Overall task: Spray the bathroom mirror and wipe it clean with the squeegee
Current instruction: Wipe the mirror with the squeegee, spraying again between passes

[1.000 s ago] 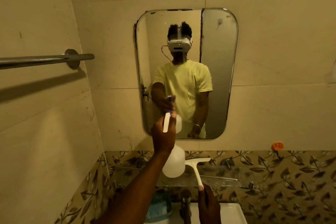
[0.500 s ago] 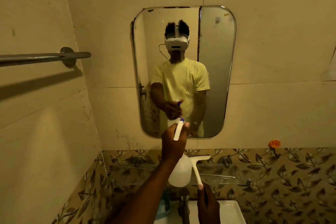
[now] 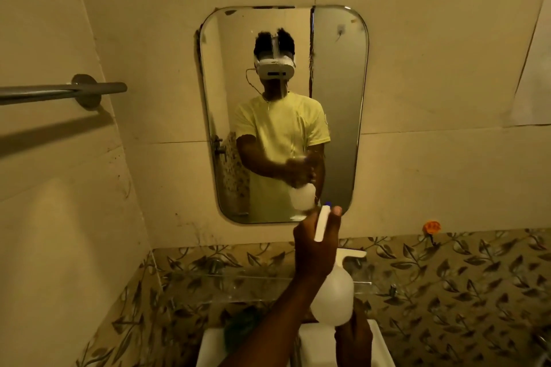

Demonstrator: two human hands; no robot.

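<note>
Left of the mirror [image 3: 337, 92] a towel bar [image 3: 59, 92] juts out. Below the mirror's bottom edge, the left hand [image 3: 313, 250] grips the spray bottle [image 3: 332, 301], nozzle toward the glass. Aim higher for even coverage. Lower right, the right hand [image 3: 353, 340] apparently holds the squeegee [image 3: 350, 255]; its grip is hidden.

Reflection mid-frame: yellow short-sleeved t-shirt [image 3: 280, 131], white headset [image 3: 275, 68] with top strap, thin cable at its left side.
</note>
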